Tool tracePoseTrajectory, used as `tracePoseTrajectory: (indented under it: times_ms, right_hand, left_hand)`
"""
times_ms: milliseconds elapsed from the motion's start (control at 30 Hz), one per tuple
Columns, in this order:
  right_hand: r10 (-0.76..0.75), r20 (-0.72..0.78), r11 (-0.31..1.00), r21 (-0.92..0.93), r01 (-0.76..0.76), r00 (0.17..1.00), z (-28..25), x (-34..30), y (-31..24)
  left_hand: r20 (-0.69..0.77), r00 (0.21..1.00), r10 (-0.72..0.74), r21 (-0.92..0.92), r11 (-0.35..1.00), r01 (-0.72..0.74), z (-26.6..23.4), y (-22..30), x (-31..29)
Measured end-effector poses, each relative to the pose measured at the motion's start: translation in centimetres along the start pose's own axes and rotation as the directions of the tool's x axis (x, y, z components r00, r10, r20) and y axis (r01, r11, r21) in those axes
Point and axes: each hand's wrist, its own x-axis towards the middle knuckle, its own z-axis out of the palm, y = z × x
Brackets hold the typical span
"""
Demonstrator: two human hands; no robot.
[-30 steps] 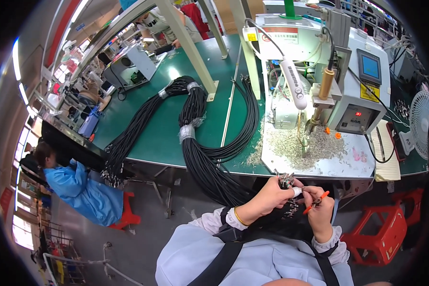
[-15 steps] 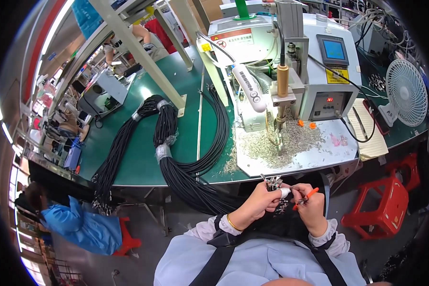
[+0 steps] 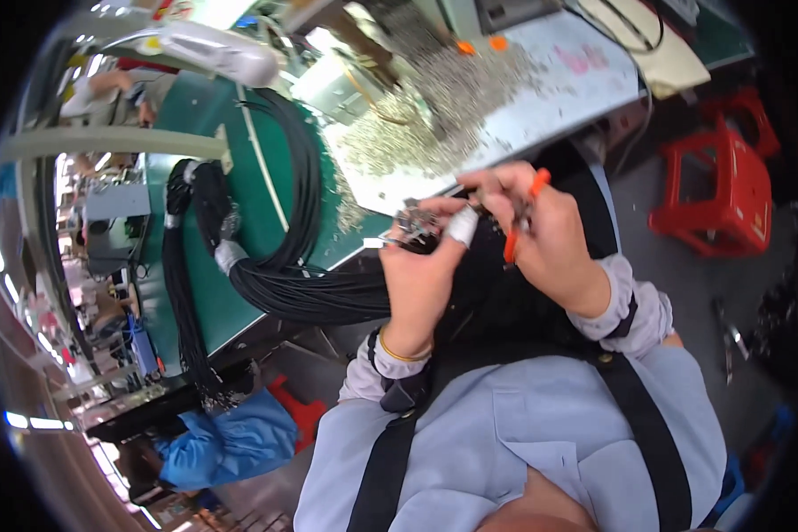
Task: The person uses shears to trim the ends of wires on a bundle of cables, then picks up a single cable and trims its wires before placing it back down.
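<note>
In front of my body, my left hand [image 3: 421, 288] is closed around the ends of a bundle of black cables [image 3: 328, 295]. Small metal connector ends [image 3: 414, 222] stick out above its fingers, and its thumb wears a white wrap [image 3: 461, 225]. My right hand [image 3: 554, 239] grips small pliers or cutters with orange handles [image 3: 538, 183]. Its fingertips meet the left thumb at a cable end, where the tool's jaws are mostly hidden. From the left hand the cables run left onto the green table [image 3: 251, 199], tied there with clear wrapping.
A white work plate [image 3: 585, 102], strewn with metal clippings [image 3: 377, 146], lies beyond my hands below a machine. A white lamp [image 3: 217, 53] hangs at upper left. Red stools [image 3: 718, 191] stand at right. Another person in blue [image 3: 230, 439] sits at lower left.
The view has tilted down and turned, so the table and machine shift up and left. Both hands appear higher and larger, still holding the cables and the orange-handled tool.
</note>
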Motion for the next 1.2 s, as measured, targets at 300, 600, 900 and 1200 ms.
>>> tracePoseTrajectory:
  times_ms: [300, 600, 900, 1200]
  right_hand:
    - [0.288, 0.267, 0.535, 0.752, -0.386, 0.92, 0.0, 0.4, -0.2]
    - [0.258, 0.259, 0.72, 0.591, -0.364, 0.931, -0.2, 0.7, 0.1]
    - [0.172, 0.296, 0.971, 0.111, -0.213, 0.94, -1.6, 0.3, 1.0]
    - [0.214, 0.248, 0.977, -0.069, -0.203, 0.945, 0.7, -0.2, 1.6]
  left_hand:
    - [-0.044, 0.999, -0.001, -0.145, 0.989, -0.005, -0.4, -0.8, 0.1]
    - [0.014, 1.0, -0.027, -0.232, 0.972, 0.029, -0.9, -0.6, 0.6]
    - [0.028, 0.999, 0.025, -0.287, 0.958, -0.016, -1.1, -0.8, 1.0]
    - [-0.08, 0.993, 0.085, -0.064, 0.994, -0.09, -0.2, -0.5, 1.4]
